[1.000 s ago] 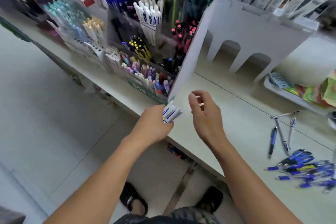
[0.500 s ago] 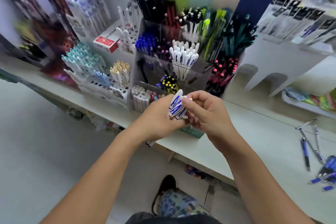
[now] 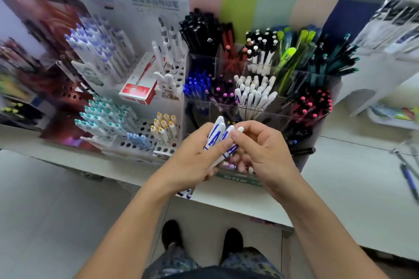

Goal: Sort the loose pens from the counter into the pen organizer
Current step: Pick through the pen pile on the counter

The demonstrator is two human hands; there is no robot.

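Note:
My left hand (image 3: 192, 161) grips a small bundle of white pens with blue print (image 3: 216, 133), caps pointing up and away. My right hand (image 3: 263, 152) pinches one white pen of that bundle (image 3: 235, 131) near its cap, thumb and forefinger around it. Both hands hover just in front of the clear tiered pen organizer (image 3: 249, 106) on the white counter (image 3: 353, 179). Matching white pens with blue print (image 3: 254, 95) stand in a middle compartment right behind my hands. A few loose pens (image 3: 408, 172) lie on the counter at the far right edge.
A white perforated display (image 3: 140, 142) with teal, blue and yellow-capped pens stands left of the organizer. A red-and-white pen box (image 3: 138, 88) leans behind it. A white rack (image 3: 371, 84) stands to the right. My feet are on the tiled floor below the counter edge.
The view swung left and up from the loose pens toward the organizer. My hands came together, and my right hand went from open beside the bundle to pinching one pen in it.

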